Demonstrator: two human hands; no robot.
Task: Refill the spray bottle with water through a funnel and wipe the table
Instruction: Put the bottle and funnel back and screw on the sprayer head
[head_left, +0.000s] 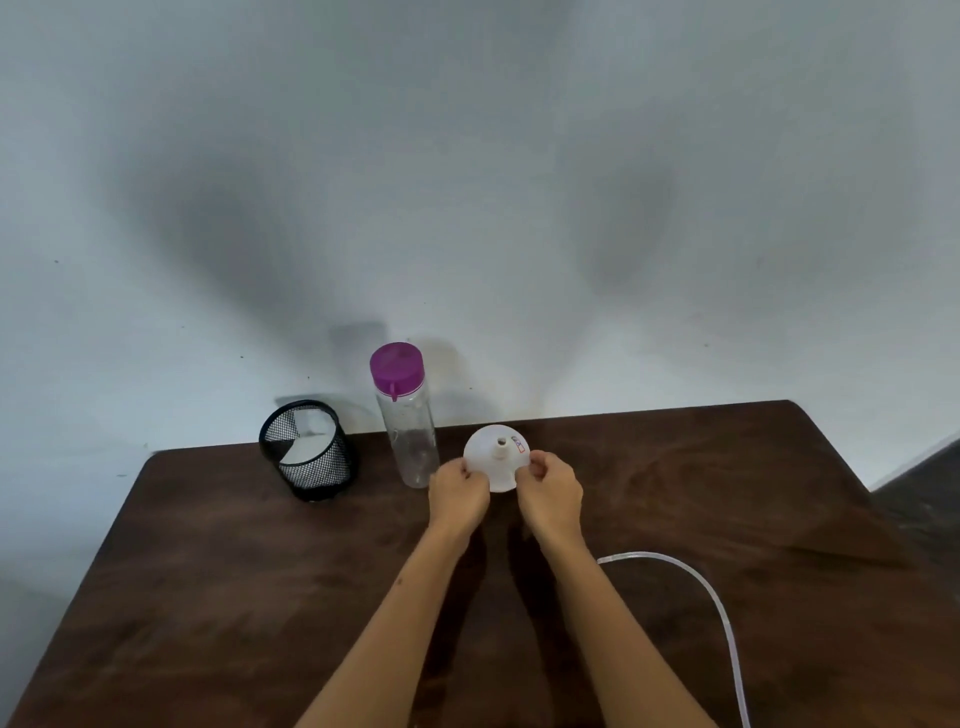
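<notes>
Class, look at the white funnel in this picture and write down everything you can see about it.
The funnel is white, plastic by its look, a wide round cone with a short narrow spout. It lies upside down, spout pointing up, on the dark wooden table. A small red-marked sticker sits near the spout. The left hand and right hand pinch its rim at either side.

Table (208, 571): bottle (410, 441), mesh cup (311, 457), tube (701, 587)

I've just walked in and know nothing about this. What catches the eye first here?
Two bare hands, left hand and right hand, pinch a white funnel by its rim, spout up, at the middle of a dark wooden table. Just left stands a clear bottle with a bright purple lid, and further left a black mesh cup.
</notes>
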